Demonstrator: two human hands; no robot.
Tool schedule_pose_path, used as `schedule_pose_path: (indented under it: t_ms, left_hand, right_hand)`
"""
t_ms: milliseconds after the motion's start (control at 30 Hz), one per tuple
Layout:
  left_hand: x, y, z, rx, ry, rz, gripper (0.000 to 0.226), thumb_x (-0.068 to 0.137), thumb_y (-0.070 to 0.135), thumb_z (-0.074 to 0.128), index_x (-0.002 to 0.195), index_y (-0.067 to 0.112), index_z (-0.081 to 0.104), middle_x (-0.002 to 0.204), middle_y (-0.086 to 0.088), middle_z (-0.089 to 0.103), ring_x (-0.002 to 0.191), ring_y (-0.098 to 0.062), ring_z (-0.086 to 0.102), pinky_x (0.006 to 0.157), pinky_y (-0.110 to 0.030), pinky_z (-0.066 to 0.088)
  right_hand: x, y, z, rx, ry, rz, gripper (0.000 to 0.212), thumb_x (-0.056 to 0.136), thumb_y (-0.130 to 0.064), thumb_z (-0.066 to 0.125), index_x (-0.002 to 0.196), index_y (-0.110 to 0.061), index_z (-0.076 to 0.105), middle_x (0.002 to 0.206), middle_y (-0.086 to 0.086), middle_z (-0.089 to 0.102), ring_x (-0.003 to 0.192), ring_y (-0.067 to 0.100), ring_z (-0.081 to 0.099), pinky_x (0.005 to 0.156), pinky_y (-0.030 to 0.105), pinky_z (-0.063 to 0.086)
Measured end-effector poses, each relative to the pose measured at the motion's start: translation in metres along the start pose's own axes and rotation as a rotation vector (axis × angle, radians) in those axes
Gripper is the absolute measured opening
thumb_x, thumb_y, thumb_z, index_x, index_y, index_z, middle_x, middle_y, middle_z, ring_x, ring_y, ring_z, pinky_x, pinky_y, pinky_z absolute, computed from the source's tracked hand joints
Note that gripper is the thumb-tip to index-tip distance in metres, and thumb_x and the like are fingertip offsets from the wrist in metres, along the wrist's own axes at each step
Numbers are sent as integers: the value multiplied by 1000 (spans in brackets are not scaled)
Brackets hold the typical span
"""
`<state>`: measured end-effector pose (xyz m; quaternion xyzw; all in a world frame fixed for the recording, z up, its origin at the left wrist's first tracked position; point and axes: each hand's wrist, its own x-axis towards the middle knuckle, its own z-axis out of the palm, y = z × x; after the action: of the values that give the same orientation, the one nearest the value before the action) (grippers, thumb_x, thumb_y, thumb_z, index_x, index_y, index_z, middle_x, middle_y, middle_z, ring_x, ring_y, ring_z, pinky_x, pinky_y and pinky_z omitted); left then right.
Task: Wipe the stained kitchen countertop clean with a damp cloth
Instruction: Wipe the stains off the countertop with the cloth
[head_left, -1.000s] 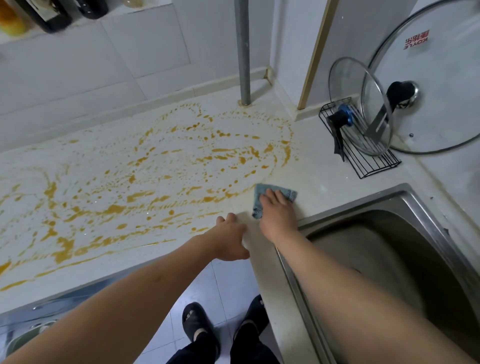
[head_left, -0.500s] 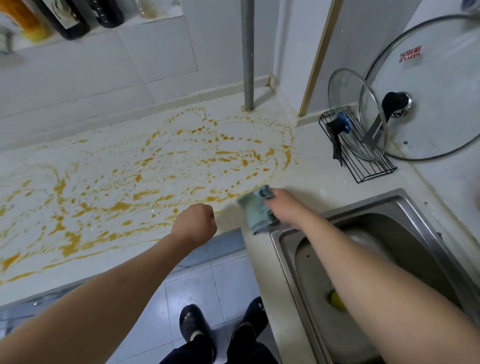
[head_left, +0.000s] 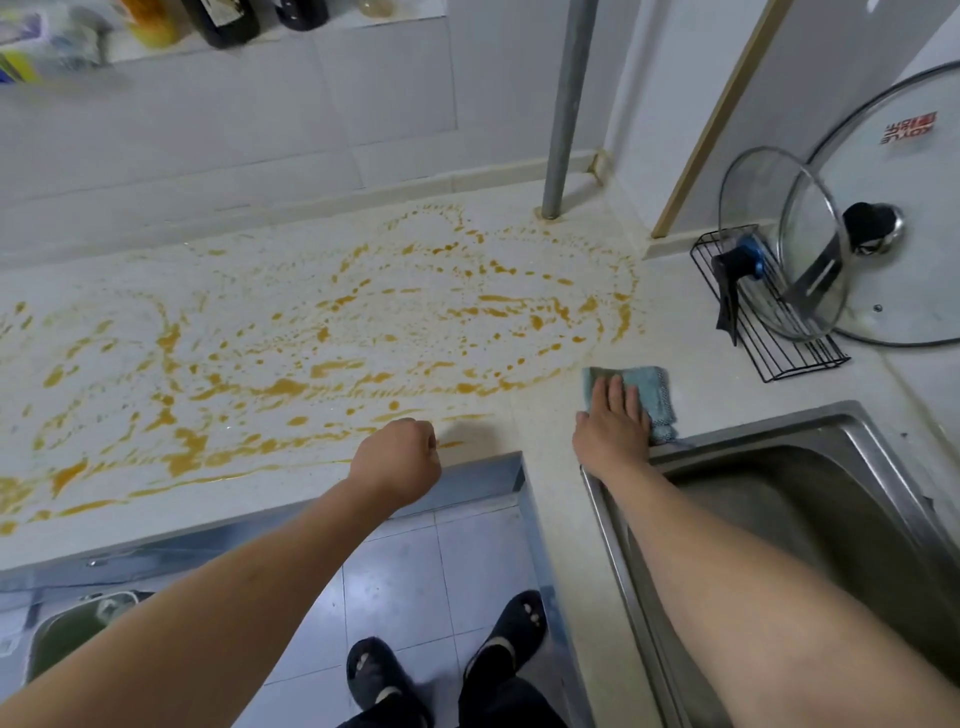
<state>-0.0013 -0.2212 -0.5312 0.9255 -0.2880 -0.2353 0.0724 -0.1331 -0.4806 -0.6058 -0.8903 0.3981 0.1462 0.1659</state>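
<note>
**Wiping barely begun: cloth at the stain's right margin**

Head view. I see the right hand (head_left: 613, 426) lying flat on a folded blue-green cloth (head_left: 655, 397), fingers straight and pressing it down onto the countertop (head_left: 696, 322); it does not grip or pinch the cloth. The cloth lies just beside the rear left corner of the stainless sink (head_left: 810, 499), on a pale strip of counter, near but apart from the nearest orange marks. The left hand (head_left: 397, 462) is curled into a fist over the counter's front edge and holds nothing; I cannot tell whether it touches the surface.

The orange stain (head_left: 322, 364) runs as splashes, streaks and swirls from the metal pipe (head_left: 563, 109) at the back to the front edge, and leftward out of frame. I judge nearly all of it still to be wiped: the marks look wet and unbroken, with no cleared lane through them. Only the strip between stain and sink, where the cloth lies, reads as clean, and I cannot say whether wiping made it so.

To the right, two glass pot lids (head_left: 779, 244) stand in a black wire rack (head_left: 769, 332), well apart from the stain. What remains, in my estimate, is the whole stained field, worked leftward from the cloth's present position.
</note>
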Motion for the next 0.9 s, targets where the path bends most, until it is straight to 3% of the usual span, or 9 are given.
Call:
schedule_pose_path:
  t_ms: [100,267,400,467,567,667,767,900]
  left_hand:
    - [-3,-14,3,-21,-27,-33,18,85,11,47,79,20,61,79,2,62,71,-19,60,56,-29,46]
    - [-8,-22,9,0,-89,-49,16,84,11,48,81,20,61,80,2,62,71,-18,60,55,-27,41]
    - [-12,-35,11,51,-114,-94,10,85,14,50,85,17,59,83,0,60,73,-20,60,61,-30,49]
    - [-15,-46,11,95,-89,-128,7,88,20,53,90,15,57,89,-1,56,76,-21,58,64,-33,51]
    - [-17,-71,13,115,-20,-198,21,93,29,55,105,13,57,96,-3,47,82,-24,52,67,-35,46]
    - [-20,-96,16,94,36,-273,23,94,31,55,104,10,59,100,-8,48,87,-27,49,70,-37,47]
    - [-22,-115,17,83,25,-362,34,96,42,62,104,9,57,108,-13,54,97,-32,56,73,-36,46]
    - [-19,-123,20,122,-50,-372,42,99,49,60,101,7,63,110,-16,58,90,-29,59,72,-33,47]
  right_hand:
    - [-18,-28,16,-1,54,-20,62,107,-35,27,163,-15,9,172,6,3,157,29,2,126,48,10]
    - [-42,-91,36,-41,-6,-199,68,102,-32,38,162,-17,10,171,1,7,157,28,5,125,45,14]
    - [-45,-82,35,-116,-83,-313,81,97,-32,49,163,-22,4,172,-3,-1,157,24,0,126,42,9]
    - [-35,-56,26,-170,-48,-268,80,98,-31,49,163,-21,3,172,-1,0,157,26,2,126,43,10]
    - [-12,-18,6,-179,4,-122,77,100,-29,47,163,-19,5,172,2,3,156,28,6,127,46,11]
    - [9,8,-11,-126,8,21,67,103,-33,35,163,-22,7,171,1,5,156,28,9,125,50,17]
    - [6,4,-7,-73,67,115,66,102,-34,37,162,-29,11,168,-1,11,150,31,16,120,54,23]
    - [-19,-39,14,-28,123,165,73,94,-29,50,159,-32,17,161,1,18,131,37,28,109,51,29]
